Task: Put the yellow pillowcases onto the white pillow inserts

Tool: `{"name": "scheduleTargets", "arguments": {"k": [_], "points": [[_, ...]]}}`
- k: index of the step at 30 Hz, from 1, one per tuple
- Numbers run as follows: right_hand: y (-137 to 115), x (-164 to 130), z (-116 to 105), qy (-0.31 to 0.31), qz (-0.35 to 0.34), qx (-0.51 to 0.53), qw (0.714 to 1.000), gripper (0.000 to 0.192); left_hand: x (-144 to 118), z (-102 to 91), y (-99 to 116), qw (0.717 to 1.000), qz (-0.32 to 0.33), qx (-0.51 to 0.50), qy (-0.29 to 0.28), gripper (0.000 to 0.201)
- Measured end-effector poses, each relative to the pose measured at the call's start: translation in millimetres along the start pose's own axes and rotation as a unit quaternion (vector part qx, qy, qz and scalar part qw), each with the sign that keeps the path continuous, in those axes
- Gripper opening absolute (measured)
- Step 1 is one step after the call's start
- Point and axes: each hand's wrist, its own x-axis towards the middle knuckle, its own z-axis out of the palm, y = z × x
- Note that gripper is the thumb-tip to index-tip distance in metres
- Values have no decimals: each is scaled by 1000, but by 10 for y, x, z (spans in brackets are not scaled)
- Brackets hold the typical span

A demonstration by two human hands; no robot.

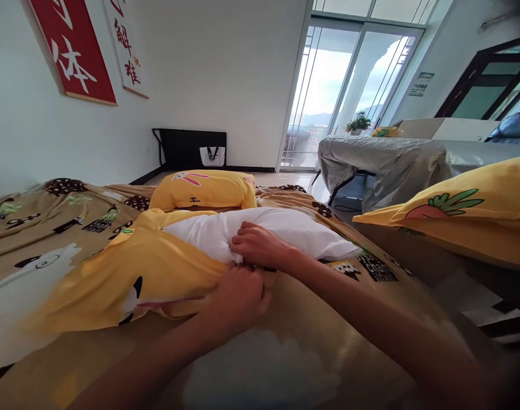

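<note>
A white pillow (285, 228) lies on the bed, its left part inside a yellow cartoon-print pillowcase (127, 267). My right hand (260, 246) pinches the white pillow at its near edge, where it meets the case's opening. Just below it, my left hand (238, 296) is closed on the yellow pillowcase's edge. The two hands nearly touch.
A tan patterned bedspread (50, 216) covers the bed. A second yellow pillow (204, 191) lies farther back, a third (469, 213) at the right. A covered table (383, 162) stands near the glass doors, and a white bag (212, 156) leans on a black panel.
</note>
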Motion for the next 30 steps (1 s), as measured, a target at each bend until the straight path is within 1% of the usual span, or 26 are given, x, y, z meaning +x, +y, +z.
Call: {"name": "scheduleTargets", "arguments": {"k": [2, 4, 6, 8, 9, 10, 11, 12, 13, 14, 15, 16, 18, 20, 22, 23, 24, 26, 28, 30], "points": [[-5, -115, 186, 13, 2, 31, 999, 20, 8, -29, 11, 998, 14, -1, -54, 28], [-72, -260, 381, 44, -2, 50, 998, 23, 0, -69, 2, 993, 27, 7, -111, 29], [-216, -413, 537, 74, -10, 48, 996, 23, -38, -122, -56, 982, 62, 33, -176, 28], [-418, -554, 613, 97, -11, 23, 995, 20, -99, -201, -179, 963, 114, 56, -236, 29], [-521, -615, 613, 105, -5, 7, 994, 19, -130, -254, -265, 957, 131, 61, -251, 34], [-610, -666, 585, 108, 5, -3, 994, 21, -154, -317, -364, 957, 135, 62, -249, 39], [-672, -708, 531, 106, 15, 1, 994, 24, -167, -385, -470, 961, 128, 64, -235, 41], [-697, -738, 456, 95, 23, 23, 995, 30, -167, -452, -576, 967, 114, 70, -215, 36], [-675, -756, 366, 81, 30, 63, 994, 37, -153, -512, -673, 972, 96, 79, -199, 28], [-602, -760, 270, 66, 40, 113, 991, 42, -127, -553, -754, 974, 85, 86, -191, 19], [-481, -752, 179, 53, 53, 165, 983, 46, -95, -569, -813, 975, 75, 90, -187, 20], [-316, -731, 102, 50, 78, 207, 974, 46, -60, -554, -846, 976, 67, 93, -183, 27], [97, -656, 19, 65, 172, 229, 956, 41, -10, -425, -834, 982, 52, 94, -154, 43], [529, -541, 47, 64, 265, 212, 938, 43, -7, -207, -752, 988, 40, 106, -105, 54], [875, -393, 175, 22, 325, 209, 922, 45, -50, 20, -657, 991, 38, 114, -66, 59], [993, -309, 266, -6, 346, 208, 915, 46, -80, 110, -618, 991, 40, 112, -53, 59], [1070, -222, 371, -33, 364, 208, 907, 48, -112, 178, -586, 992, 43, 109, -45, 59], [1106, -55, 595, -68, 390, 211, 894, 51, -166, 244, -542, 993, 58, 99, -41, 57], [1033, 70, 800, -83, 403, 220, 885, 54, -195, 249, -514, 992, 80, 88, -43, 53], [921, 129, 939, -88, 411, 224, 879, 57, -189, 243, -494, 991, 96, 79, -42, 50]]}}
